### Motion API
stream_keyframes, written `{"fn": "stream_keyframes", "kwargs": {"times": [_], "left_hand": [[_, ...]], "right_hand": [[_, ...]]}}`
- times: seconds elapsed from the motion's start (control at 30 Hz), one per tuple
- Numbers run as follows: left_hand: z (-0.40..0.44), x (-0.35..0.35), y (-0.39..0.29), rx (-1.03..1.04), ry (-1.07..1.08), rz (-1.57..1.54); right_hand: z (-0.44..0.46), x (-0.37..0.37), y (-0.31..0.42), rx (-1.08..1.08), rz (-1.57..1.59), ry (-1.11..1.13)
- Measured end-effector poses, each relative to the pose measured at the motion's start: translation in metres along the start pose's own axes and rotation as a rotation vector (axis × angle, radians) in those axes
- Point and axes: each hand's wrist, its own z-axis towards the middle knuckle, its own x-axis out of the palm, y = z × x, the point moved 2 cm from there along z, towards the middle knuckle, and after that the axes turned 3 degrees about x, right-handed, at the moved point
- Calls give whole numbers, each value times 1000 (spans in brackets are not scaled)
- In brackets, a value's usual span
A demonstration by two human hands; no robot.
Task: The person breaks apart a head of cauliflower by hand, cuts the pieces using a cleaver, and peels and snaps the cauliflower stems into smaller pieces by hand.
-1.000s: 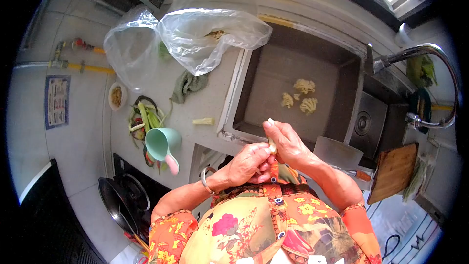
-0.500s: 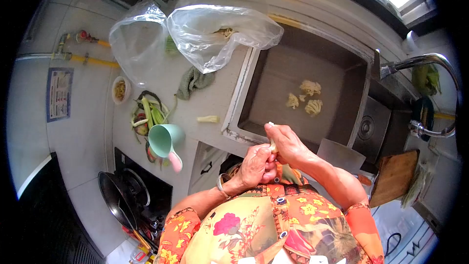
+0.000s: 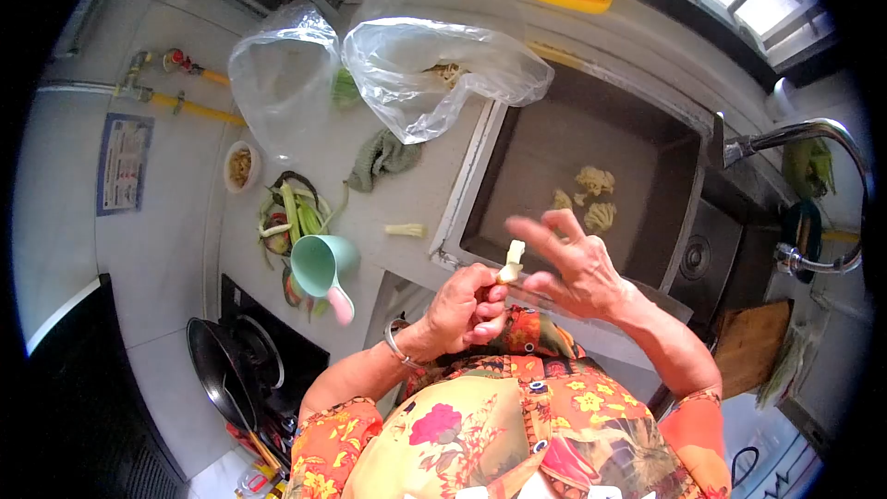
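A short pale vegetable piece point(image 3: 511, 261) stands up from the fingers of my left hand point(image 3: 467, 307), which is closed on its lower end. Just right of it, my right hand point(image 3: 582, 268) has its fingers spread, partly blurred, with nothing seen in them. Both hands are over the near edge of the sink point(image 3: 545, 143). Several cauliflower florets point(image 3: 596, 179) lie on the sink floor beyond my right hand. A pale stalk point(image 3: 405, 230) rests on the counter left of the sink.
Clear plastic bags point(image 3: 416, 65), a green cloth point(image 3: 383, 159), a mint cup point(image 3: 323, 263), vegetable scraps point(image 3: 297, 208) and a small bowl point(image 3: 242, 167) are on the counter. A faucet point(image 3: 832, 129) arches at right, near a wooden board point(image 3: 753, 346). A wok point(image 3: 220, 374) sits lower left.
My right hand has come away from the pale piece and opened, its fingers now spread. My left hand still holds the piece, now more exposed. The whole view has shifted slightly.
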Motion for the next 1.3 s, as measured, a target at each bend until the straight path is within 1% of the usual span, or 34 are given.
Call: {"fn": "stream_keyframes", "kwargs": {"times": [0.03,0.07,0.1,0.17,0.2,0.23,0.3,0.37,0.53,0.67,0.77,0.83,0.97,1.03,1.07,1.13,1.23,1.3], "left_hand": [[-1,2,-1,-39,14,4],[-1,5,-4,-38,16,7],[-3,10,-7,-37,29,32],[-5,16,-12,-32,43,58],[-5,19,-14,-21,88,78],[-5,21,-16,-10,133,97],[-6,23,-17,10,154,91],[-7,23,-17,26,174,82],[-6,22,-14,68,296,88],[-3,26,-7,104,302,39],[0,26,-5,143,259,46],[2,28,-7,179,156,105],[6,27,-8,213,142,173],[8,27,-6,247,109,172],[9,28,-4,251,107,174],[10,32,0,309,99,248],[10,38,2,376,80,258],[10,37,1,357,81,242]], "right_hand": [[0,-5,9,-252,-211,43],[2,-6,14,-289,-149,62],[3,-5,13,-289,-152,58],[7,-1,8,-426,-110,8],[9,1,7,-476,-92,-45],[9,2,6,-479,-92,-45],[8,5,3,-406,-77,-65],[7,6,3,-415,-61,-84],[4,0,7,-433,-29,-51],[2,-1,6,-433,-28,-37],[-3,2,8,-388,-4,-30],[-4,6,7,-326,74,-83],[-8,14,4,-264,159,-107],[-11,17,2,-173,231,-92],[-13,18,2,-178,231,-93],[-17,21,2,-68,402,-113],[-19,18,6,-50,448,-151],[-19,15,11,-51,484,-144]]}}
